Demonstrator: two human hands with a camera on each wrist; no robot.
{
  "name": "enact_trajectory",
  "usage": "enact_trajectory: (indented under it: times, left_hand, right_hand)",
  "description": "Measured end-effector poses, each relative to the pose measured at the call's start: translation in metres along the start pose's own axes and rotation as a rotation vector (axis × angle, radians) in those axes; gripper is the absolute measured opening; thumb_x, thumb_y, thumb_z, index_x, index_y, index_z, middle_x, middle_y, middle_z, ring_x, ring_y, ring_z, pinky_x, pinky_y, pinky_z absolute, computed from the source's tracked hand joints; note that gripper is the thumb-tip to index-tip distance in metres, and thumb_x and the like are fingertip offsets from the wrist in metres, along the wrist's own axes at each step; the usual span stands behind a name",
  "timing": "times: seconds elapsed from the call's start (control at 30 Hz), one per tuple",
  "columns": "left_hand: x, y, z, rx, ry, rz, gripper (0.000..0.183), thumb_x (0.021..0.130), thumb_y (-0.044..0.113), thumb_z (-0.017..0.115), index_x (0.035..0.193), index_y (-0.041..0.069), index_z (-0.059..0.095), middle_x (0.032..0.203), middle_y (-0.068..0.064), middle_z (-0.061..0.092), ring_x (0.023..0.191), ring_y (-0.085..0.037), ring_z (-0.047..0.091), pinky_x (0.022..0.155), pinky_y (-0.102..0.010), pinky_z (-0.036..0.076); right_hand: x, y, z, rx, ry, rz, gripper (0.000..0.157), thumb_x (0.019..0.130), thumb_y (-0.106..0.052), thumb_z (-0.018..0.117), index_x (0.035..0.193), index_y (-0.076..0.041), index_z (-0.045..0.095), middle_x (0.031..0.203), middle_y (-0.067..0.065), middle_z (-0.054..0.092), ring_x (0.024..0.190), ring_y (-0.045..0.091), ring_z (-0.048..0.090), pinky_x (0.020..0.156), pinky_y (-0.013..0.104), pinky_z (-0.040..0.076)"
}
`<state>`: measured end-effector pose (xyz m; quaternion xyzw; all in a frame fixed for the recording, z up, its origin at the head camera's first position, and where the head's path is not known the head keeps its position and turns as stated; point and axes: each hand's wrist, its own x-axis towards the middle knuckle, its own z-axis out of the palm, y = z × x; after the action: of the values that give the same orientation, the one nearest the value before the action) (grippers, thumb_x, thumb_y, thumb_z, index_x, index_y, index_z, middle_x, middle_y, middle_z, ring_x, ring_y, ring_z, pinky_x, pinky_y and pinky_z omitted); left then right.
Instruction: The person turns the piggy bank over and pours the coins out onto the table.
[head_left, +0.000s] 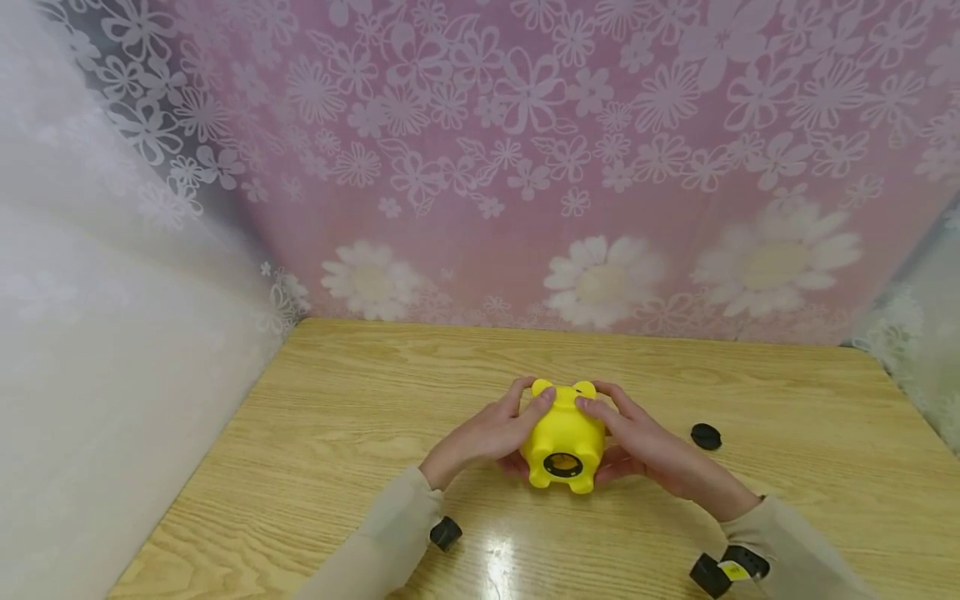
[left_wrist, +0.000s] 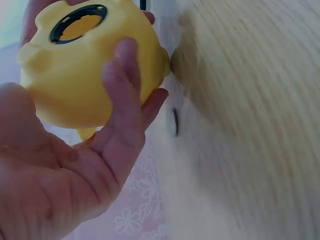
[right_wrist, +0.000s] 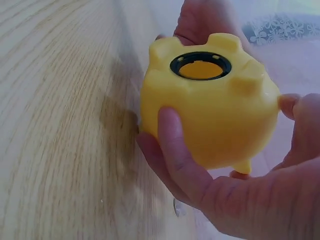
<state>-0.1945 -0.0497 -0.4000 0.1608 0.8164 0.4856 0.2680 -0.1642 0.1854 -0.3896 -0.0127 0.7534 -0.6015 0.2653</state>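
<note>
left grip (head_left: 497,432), right grip (head_left: 637,439), both curled round yellow animal figure (head_left: 566,429), black disc (head_left: 706,436) nearby

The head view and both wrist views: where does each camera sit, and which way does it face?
Head: worn on the person's head, facing forward and down at the yellow animal figure and wooden table; left grip, right grip and pale sleeves show.
Left wrist: worn there, facing past the palm at the figure; the left grip looms large, part of the right behind the figure.
Right wrist: worn there, the mirror case; the right grip looms large, part of the left behind.
Shared: both wrist views show the figure's black-rimmed opening and the table.
</note>
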Motion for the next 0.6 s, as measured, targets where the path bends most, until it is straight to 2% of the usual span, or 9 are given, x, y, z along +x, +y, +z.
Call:
enact_trajectory:
  times: [0.03, 0.07, 0.1, 0.17, 0.27, 0.33, 0.37, 0.43, 0.6]
  left_hand:
    - [-0.001, 0.001, -0.001, 0.018, 0.011, 0.039, 0.080, 0.098, 0.075, 0.038, 0.161, 0.030, 0.019, 0.104, -0.013, 0.071, 0.066, -0.024, 0.072, 0.062, -0.040, 0.062]
    - [-0.002, 0.001, -0.002, 0.045, 0.029, 0.100, 0.077, 0.099, 0.072, 0.042, 0.160, 0.032, 0.018, 0.113, -0.013, 0.071, 0.071, -0.021, 0.072, 0.066, -0.038, 0.062]
    - [-0.003, 0.002, -0.002, 0.095, 0.058, 0.182, 0.076, 0.100, 0.068, 0.047, 0.160, 0.033, 0.017, 0.121, -0.013, 0.069, 0.078, -0.018, 0.072, 0.069, -0.035, 0.062]
    - [-0.007, 0.005, -0.005, 0.269, 0.135, 0.434, 0.079, 0.098, 0.058, 0.061, 0.158, 0.029, 0.018, 0.140, -0.015, 0.060, 0.097, -0.018, 0.072, 0.081, -0.032, 0.061]
    - [-0.009, 0.010, -0.010, 0.572, 0.336, 0.845, 0.091, 0.087, 0.045, 0.080, 0.151, 0.020, 0.020, 0.158, -0.020, 0.041, 0.124, -0.025, 0.064, 0.101, -0.033, 0.056]
    - [-0.009, 0.013, -0.013, 0.707, 0.451, 1.036, 0.096, 0.080, 0.041, 0.087, 0.145, 0.014, 0.021, 0.160, -0.025, 0.035, 0.136, -0.033, 0.056, 0.110, -0.038, 0.051]
    - [-0.008, 0.015, -0.014, 0.737, 0.481, 1.088, 0.097, 0.078, 0.041, 0.088, 0.143, 0.015, 0.021, 0.159, -0.026, 0.034, 0.138, -0.035, 0.054, 0.112, -0.039, 0.049]
    - [-0.007, 0.016, -0.016, 0.760, 0.501, 1.131, 0.099, 0.076, 0.041, 0.090, 0.142, 0.015, 0.020, 0.158, -0.028, 0.034, 0.138, -0.036, 0.054, 0.113, -0.039, 0.047]
    - [-0.005, 0.011, -0.015, 0.756, 0.477, 1.123, 0.098, 0.078, 0.042, 0.089, 0.143, 0.016, 0.019, 0.159, -0.028, 0.032, 0.138, -0.036, 0.053, 0.113, -0.038, 0.048]
  right_hand:
    - [0.000, 0.001, 0.000, -0.010, 0.017, -0.048, 0.075, 0.105, -0.051, 0.049, 0.162, -0.023, 0.008, 0.142, 0.031, 0.051, 0.094, 0.030, 0.075, 0.080, 0.043, 0.064]
    - [-0.001, 0.003, 0.000, -0.037, 0.039, -0.135, 0.074, 0.106, -0.046, 0.053, 0.162, -0.022, 0.010, 0.145, 0.031, 0.049, 0.099, 0.027, 0.074, 0.081, 0.040, 0.063]
    - [-0.002, 0.004, 0.000, -0.084, 0.068, -0.260, 0.075, 0.104, -0.039, 0.059, 0.161, -0.020, 0.014, 0.146, 0.031, 0.048, 0.105, 0.023, 0.073, 0.084, 0.037, 0.063]
    - [-0.003, 0.007, -0.002, -0.251, 0.135, -0.622, 0.076, 0.100, -0.034, 0.067, 0.157, -0.008, 0.025, 0.149, 0.034, 0.044, 0.119, 0.021, 0.066, 0.091, 0.029, 0.059]
    - [0.000, 0.005, -0.005, -0.527, 0.329, -1.206, 0.073, 0.092, -0.034, 0.073, 0.142, 0.007, 0.039, 0.150, 0.038, 0.040, 0.138, 0.024, 0.053, 0.106, 0.022, 0.049]
    - [0.004, 0.001, -0.007, -0.610, 0.400, -1.452, 0.073, 0.090, -0.040, 0.071, 0.132, 0.012, 0.042, 0.151, 0.040, 0.038, 0.146, 0.031, 0.045, 0.113, 0.022, 0.043]
    - [0.006, -0.002, -0.007, -0.623, 0.411, -1.518, 0.070, 0.091, -0.040, 0.070, 0.129, 0.011, 0.043, 0.151, 0.040, 0.037, 0.147, 0.033, 0.043, 0.115, 0.022, 0.041]
    - [0.008, -0.005, -0.007, -0.616, 0.407, -1.575, 0.066, 0.091, -0.039, 0.070, 0.127, 0.011, 0.044, 0.153, 0.037, 0.036, 0.148, 0.032, 0.042, 0.115, 0.021, 0.041]
    - [0.008, -0.004, -0.006, -0.643, 0.407, -1.588, 0.064, 0.092, -0.038, 0.069, 0.125, 0.011, 0.044, 0.153, 0.037, 0.036, 0.148, 0.031, 0.041, 0.114, 0.020, 0.041]
